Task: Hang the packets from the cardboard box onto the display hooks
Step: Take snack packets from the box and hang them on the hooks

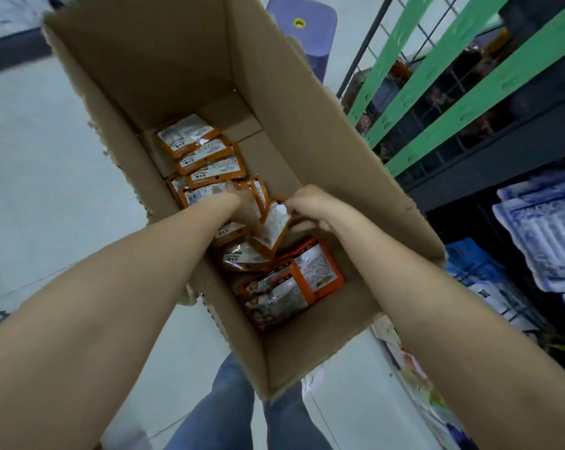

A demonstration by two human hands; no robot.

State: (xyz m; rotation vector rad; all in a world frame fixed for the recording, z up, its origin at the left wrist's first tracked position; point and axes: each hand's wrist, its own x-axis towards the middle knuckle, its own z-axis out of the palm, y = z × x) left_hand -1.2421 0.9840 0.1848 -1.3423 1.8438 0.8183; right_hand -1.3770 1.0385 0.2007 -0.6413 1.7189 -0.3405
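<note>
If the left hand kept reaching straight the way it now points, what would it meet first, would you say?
Probably the orange packets lying on the floor of the cardboard box. The left hand points down into them and may already touch one; blur and depth leave that unclear.

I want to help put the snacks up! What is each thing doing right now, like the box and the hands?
cardboard box: open, flaps up, standing on the floor.
orange packets: lying loose on the box bottom, none hung yet.
lifted packet: tilted up, pinched at its top corner.
right hand: pinching the lifted packet.
left hand: down among the packets, blurred; grip unclear.
purple stool: upright behind the box.
</note>
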